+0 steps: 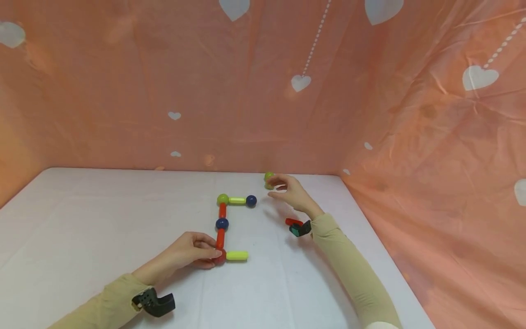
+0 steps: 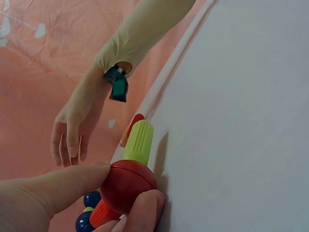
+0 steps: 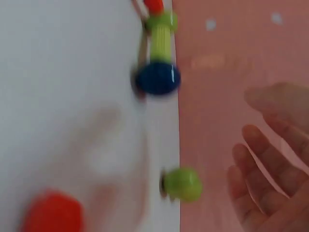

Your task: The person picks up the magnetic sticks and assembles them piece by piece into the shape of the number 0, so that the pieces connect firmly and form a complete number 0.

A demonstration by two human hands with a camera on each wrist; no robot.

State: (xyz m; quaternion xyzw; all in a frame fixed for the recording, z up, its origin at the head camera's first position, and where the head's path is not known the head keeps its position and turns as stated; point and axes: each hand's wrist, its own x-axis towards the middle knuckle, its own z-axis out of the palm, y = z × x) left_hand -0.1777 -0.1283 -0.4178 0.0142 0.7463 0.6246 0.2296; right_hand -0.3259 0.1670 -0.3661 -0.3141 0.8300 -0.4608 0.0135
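My left hand (image 1: 191, 250) pinches a red ball (image 2: 128, 186) between thumb and fingers at the near end of a joined ball-and-stick figure. From that ball a yellow-green stick (image 1: 237, 256) points right, and a red stick (image 1: 220, 238) runs to a blue ball (image 1: 222, 223). Beyond it, another red stick (image 1: 222, 210) leads to a green ball (image 1: 223, 199), a second yellow-green stick (image 1: 237, 200) and a blue end ball (image 1: 251, 201). My right hand (image 1: 293, 194) hovers with loosely bent fingers and holds nothing. It is nearest a loose green ball (image 3: 183, 184) at the table's back.
A loose red stick (image 1: 293, 222) lies below the right wrist, partly behind the wrist camera (image 1: 301, 229). The white table (image 1: 102, 219) ends at a pink cloth with white hearts (image 1: 263, 91), behind and to the right.
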